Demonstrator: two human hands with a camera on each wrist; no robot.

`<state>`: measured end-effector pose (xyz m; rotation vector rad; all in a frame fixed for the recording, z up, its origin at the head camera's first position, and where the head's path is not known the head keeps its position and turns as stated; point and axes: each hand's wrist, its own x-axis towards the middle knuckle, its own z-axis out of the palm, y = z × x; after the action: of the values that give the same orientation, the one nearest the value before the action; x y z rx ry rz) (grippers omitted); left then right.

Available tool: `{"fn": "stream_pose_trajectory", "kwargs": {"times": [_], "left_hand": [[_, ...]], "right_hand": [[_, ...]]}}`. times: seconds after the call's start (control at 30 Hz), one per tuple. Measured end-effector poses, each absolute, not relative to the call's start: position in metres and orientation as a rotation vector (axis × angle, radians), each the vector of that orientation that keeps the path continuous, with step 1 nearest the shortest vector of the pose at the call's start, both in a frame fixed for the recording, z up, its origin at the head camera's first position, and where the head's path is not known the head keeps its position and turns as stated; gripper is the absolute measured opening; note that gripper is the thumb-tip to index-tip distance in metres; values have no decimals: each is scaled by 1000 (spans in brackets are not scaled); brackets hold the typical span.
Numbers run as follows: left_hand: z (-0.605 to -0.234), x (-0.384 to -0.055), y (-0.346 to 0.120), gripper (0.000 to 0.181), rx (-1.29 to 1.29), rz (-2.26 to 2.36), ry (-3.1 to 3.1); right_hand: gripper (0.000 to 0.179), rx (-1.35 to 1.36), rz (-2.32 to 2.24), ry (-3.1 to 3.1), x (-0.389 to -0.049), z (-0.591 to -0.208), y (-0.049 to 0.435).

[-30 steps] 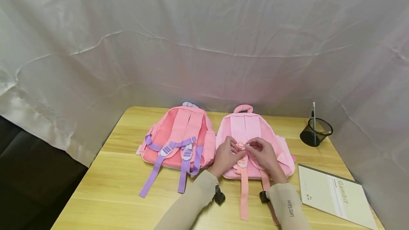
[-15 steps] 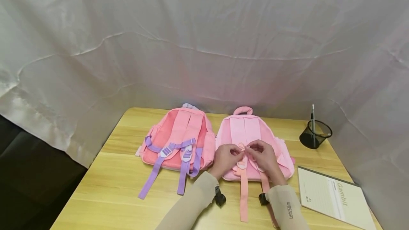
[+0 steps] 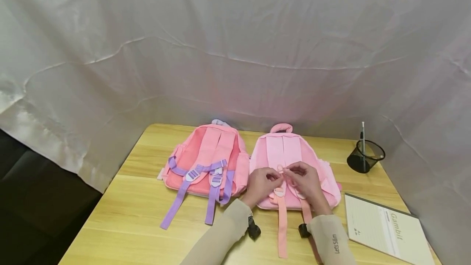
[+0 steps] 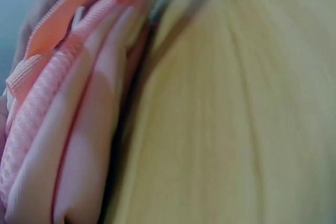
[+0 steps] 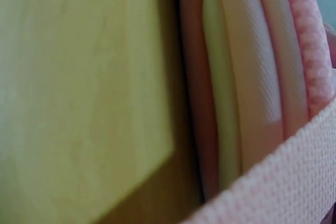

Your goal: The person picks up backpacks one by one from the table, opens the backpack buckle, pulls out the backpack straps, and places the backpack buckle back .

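Two small backpacks lie with their strap sides up. Over the right one, a light pink backpack (image 3: 312, 154), both my hands meet at its middle. My left hand (image 3: 259, 185) pinches a peach strap (image 3: 281, 169) from the left, thumb and fingertips together. From the right, my right hand (image 3: 307, 181) pinches the same strap, whose small loop shows between the fingertips. Just what lies inside the fingertips is hidden. Peach webbing tails (image 3: 282, 228) hang below onto the table. Each wrist view shows mostly the backpack's lower side (image 4: 86, 145) and wood, with the fingertips out of sight.
A coral backpack (image 3: 217, 134) with purple straps lies close on the left, its purple cross strap joined. A black mesh pen cup (image 3: 358, 160) stands at the back right of the wooden table (image 3: 128, 212). A notepad (image 3: 386, 228) lies at the right edge. Grey curtains surround the table.
My hands have come slightly lower on the pink backpack. The left fingers, more spread a second ago, have closed in by the strap. Both backpacks lie as before.
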<state>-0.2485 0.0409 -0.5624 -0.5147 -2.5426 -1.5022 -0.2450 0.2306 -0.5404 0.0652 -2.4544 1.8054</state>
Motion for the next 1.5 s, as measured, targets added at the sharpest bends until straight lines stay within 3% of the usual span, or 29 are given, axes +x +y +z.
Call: {"fn": "stream_pose_trajectory", "kwargs": {"times": [0.5,0.93,1.5], "left_hand": [[-564,-247,39,4,-572,-1535,-2491],[-563,-246,41,4,-449,-1560,-2459],[-567,-248,41,5,-568,-1383,-2496]], "right_hand": [[27,150,1885,-2400,-243,-542,233],[27,179,1835,-2580,-248,-544,233],[22,164,1817,-2417,-247,-535,229]]}}
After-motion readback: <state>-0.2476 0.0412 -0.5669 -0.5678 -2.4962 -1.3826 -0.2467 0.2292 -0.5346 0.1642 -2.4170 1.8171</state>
